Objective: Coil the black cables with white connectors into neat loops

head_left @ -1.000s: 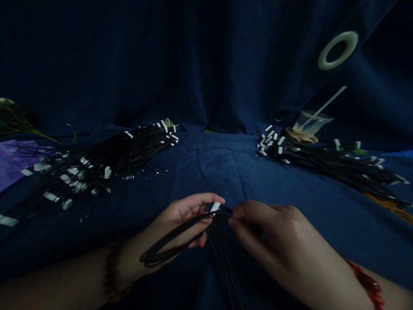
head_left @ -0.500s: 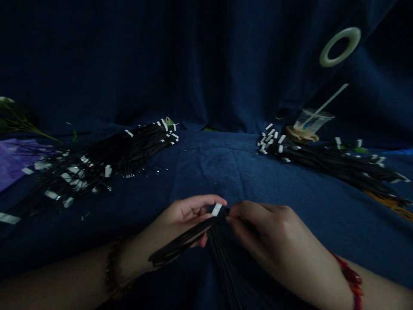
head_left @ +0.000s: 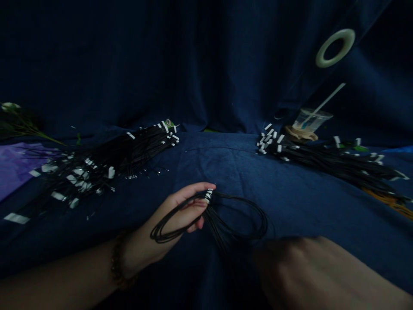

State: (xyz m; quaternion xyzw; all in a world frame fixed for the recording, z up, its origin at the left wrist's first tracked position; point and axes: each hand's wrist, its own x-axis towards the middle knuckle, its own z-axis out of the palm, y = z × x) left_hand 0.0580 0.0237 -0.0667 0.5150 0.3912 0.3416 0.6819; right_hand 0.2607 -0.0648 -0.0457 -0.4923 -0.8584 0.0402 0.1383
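Observation:
My left hand [head_left: 189, 206] pinches a bundle of thin black cables [head_left: 258, 215] at its middle, fingers closed round it. Loops of the cable stand out to both sides of the grip, and loose strands hang down below. At my fingertips a small white label [head_left: 209, 195] sits against the bundle, crossed by dark strands. My right hand [head_left: 300, 267] is low at the right, apart from the loops and smeared by motion; its fingers are hidden, so whether it holds anything does not show.
Piles of black cables with white tags lie at the left [head_left: 129, 146] and right [head_left: 335, 161] on the blue cloth [head_left: 209, 163]. A clear plastic cup [head_left: 311, 120] with a straw stands at the back right. Purple material [head_left: 19, 165] lies far left; a pale ring [head_left: 335, 48] shows upper right.
My right hand has left the bundle and moved down and toward me. The cable loop on the right has come into view, spread open. My left hand keeps its hold, slightly higher.

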